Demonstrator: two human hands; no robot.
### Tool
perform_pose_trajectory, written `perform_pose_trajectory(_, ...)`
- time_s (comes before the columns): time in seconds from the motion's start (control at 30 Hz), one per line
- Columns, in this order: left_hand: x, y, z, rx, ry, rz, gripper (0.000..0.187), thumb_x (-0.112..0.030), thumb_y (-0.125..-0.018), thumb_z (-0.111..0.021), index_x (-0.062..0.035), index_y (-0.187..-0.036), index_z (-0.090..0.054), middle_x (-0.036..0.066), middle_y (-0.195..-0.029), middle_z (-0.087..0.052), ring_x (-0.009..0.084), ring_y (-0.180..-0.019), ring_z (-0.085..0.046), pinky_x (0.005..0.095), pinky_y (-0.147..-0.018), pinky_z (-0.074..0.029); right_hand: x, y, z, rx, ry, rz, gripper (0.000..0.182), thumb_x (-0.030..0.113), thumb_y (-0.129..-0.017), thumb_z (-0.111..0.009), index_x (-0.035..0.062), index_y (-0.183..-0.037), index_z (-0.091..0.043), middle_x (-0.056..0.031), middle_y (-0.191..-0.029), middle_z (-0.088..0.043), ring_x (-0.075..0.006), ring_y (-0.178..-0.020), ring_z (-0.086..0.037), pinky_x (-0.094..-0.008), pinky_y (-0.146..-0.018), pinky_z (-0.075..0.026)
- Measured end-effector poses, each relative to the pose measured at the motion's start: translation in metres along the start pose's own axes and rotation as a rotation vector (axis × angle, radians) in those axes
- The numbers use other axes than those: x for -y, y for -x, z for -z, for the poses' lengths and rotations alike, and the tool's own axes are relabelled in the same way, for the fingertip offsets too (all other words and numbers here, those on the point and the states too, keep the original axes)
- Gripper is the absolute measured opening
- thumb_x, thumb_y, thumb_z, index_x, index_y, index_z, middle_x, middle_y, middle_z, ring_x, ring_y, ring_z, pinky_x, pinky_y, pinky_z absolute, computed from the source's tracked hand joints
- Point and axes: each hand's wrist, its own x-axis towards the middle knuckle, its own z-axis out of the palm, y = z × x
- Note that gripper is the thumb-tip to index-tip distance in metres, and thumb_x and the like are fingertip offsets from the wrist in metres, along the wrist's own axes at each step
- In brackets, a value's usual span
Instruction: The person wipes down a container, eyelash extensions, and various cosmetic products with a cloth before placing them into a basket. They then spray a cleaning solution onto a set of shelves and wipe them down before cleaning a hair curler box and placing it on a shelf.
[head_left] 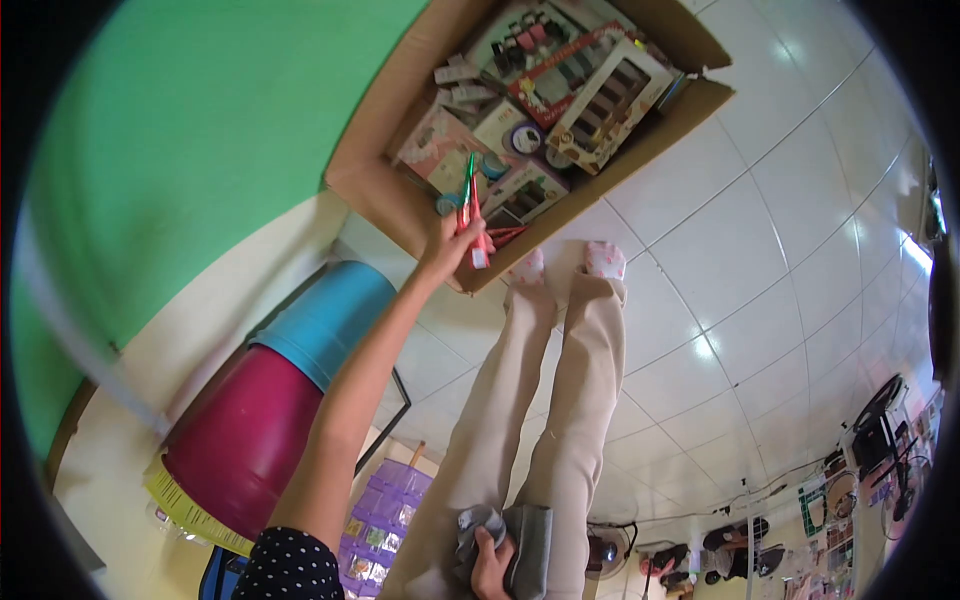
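My left hand (455, 243) reaches over the near end of an open cardboard box (385, 125). Its fingers are closed round slim red and green packets (476, 215), which point toward the far side. Below them in the box lie a pink box (440, 148), small round jars (525, 139) and a windowed white carton (527, 190). Low in the view, in front of my thighs, my right hand (492, 568) grips a folded grey cloth (529, 545).
Farther inside the box are a brown-patterned windowed carton (612, 105) and a red-framed pack (548, 88). Blue (330, 310) and magenta (245, 440) buckets stand on the left by a green wall (200, 120). Purple organizer pockets (385, 515) are beside my legs; cluttered shelves (840, 510) are lower right.
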Motion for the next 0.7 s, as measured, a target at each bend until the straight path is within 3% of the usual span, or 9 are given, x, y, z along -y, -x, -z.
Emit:
perform_pose_trajectory(0.07,-0.048,0.039,-0.019,0.082,0.167,0.185,0.028,-0.034,-0.085,-0.050,-0.0061,-0.091,-0.048,0.008,-0.073,-0.061,0.0160,-0.073,-0.061,0.0281,-0.057,-0.050,0.003,-0.006,0.004,-0.030,0.130,0.150,0.012,0.012,-0.080,-0.054,0.0007,-0.084,-0.058,-0.0001,-0.067,-0.054,-0.0067,-0.060,-0.047,-0.0211,-0.053,-0.038)
perform_pose_trajectory(0.13,-0.105,0.090,-0.051,0.058,0.366,0.188,0.031,-0.036,-0.083,-0.053,-0.0060,-0.091,-0.048,0.010,-0.080,-0.061,0.0206,-0.077,-0.061,0.0310,-0.071,-0.050,0.035,0.000,0.000,0.035,0.222,0.234,0.025,0.013,-0.077,-0.058,-0.0027,-0.097,-0.057,-0.0033,-0.081,-0.057,-0.0082,-0.074,-0.051,-0.0222,-0.066,-0.041)
perform_pose_trajectory(0.2,-0.132,0.140,-0.074,0.033,0.452,0.199,0.034,-0.036,-0.082,-0.053,-0.0057,-0.094,-0.047,0.011,-0.084,-0.060,0.0229,-0.088,-0.060,0.0335,-0.079,-0.047,0.066,0.000,-0.008,0.019,0.263,0.629,0.042,0.014,-0.076,-0.060,-0.0049,-0.112,-0.050,-0.0066,-0.093,-0.057,-0.0105,-0.085,-0.051,-0.0236,-0.078,-0.040)
perform_pose_trajectory(0.27,-0.167,0.192,-0.103,0.048,0.505,0.119,0.034,-0.035,-0.083,-0.053,-0.0058,-0.097,-0.046,0.013,-0.089,-0.060,0.0249,-0.097,-0.056,0.0360,-0.084,-0.044,0.100,0.015,-0.010,0.056,0.188,0.731,0.050,0.013,-0.077,-0.060,-0.0048,-0.120,-0.042,-0.0086,-0.099,-0.055,-0.0128,-0.087,-0.051,-0.0248,-0.081,-0.039)
perform_pose_trajectory(0.43,-0.251,0.301,-0.156,0.128,0.788,-0.057,0.033,-0.033,-0.085,-0.049,-0.0045,-0.101,-0.047,0.021,-0.108,-0.054,0.0279,-0.109,-0.048,0.0396,-0.091,-0.038,0.141,0.114,-0.013,0.270,0.053,0.795,0.027,0.012,-0.079,-0.060,-0.0010,-0.101,-0.052,-0.0036,-0.090,-0.056,-0.0102,-0.082,-0.051,-0.0236,-0.075,-0.039)
perform_pose_trajectory(0.53,-0.291,0.347,-0.154,0.167,0.761,-0.239,0.035,-0.033,-0.085,-0.050,-0.0042,-0.104,-0.048,0.021,-0.114,-0.049,0.0285,-0.111,-0.046,0.0402,-0.092,-0.036,0.151,0.159,0.002,0.421,0.187,0.901,0.026,0.009,-0.077,-0.061,0.0002,-0.100,-0.053,-0.0019,-0.087,-0.057,-0.0092,-0.080,-0.051,-0.0224,-0.074,-0.039)
perform_pose_trajectory(0.6,-0.319,0.381,-0.146,0.154,0.748,-0.354,0.036,-0.033,-0.084,-0.051,-0.0043,-0.106,-0.049,0.019,-0.113,-0.051,0.0268,-0.107,-0.049,0.0391,-0.091,-0.037,0.165,0.205,0.004,0.459,0.308,0.979,0.022,0.005,-0.074,-0.062,0.0005,-0.095,-0.056,-0.0015,-0.084,-0.058,-0.0083,-0.077,-0.051,-0.0215,-0.071,-0.040)
perform_pose_trajectory(0.67,-0.328,0.413,-0.129,0.080,0.786,-0.435,0.034,-0.031,-0.084,-0.052,-0.0043,-0.105,-0.050,0.017,-0.109,-0.053,0.0248,-0.104,-0.051,0.0391,-0.090,-0.038,0.182,0.247,0.002,0.594,0.585,1.262,0.021,0.002,-0.070,-0.065,-0.0007,-0.090,-0.060,-0.0033,-0.079,-0.059,-0.0068,-0.072,-0.051,-0.0204,-0.064,-0.042)
perform_pose_trajectory(0.7,-0.333,0.428,-0.121,-0.006,0.847,-0.550,0.033,-0.031,-0.084,-0.052,-0.0036,-0.103,-0.051,0.012,-0.093,-0.057,0.0212,-0.089,-0.057,0.0377,-0.081,-0.045,0.191,0.264,0.001,0.685,0.706,1.380,0.023,0.000,-0.068,-0.066,-0.0005,-0.090,-0.061,-0.0061,-0.083,-0.061,-0.0100,-0.074,-0.054,-0.0230,-0.065,-0.045)
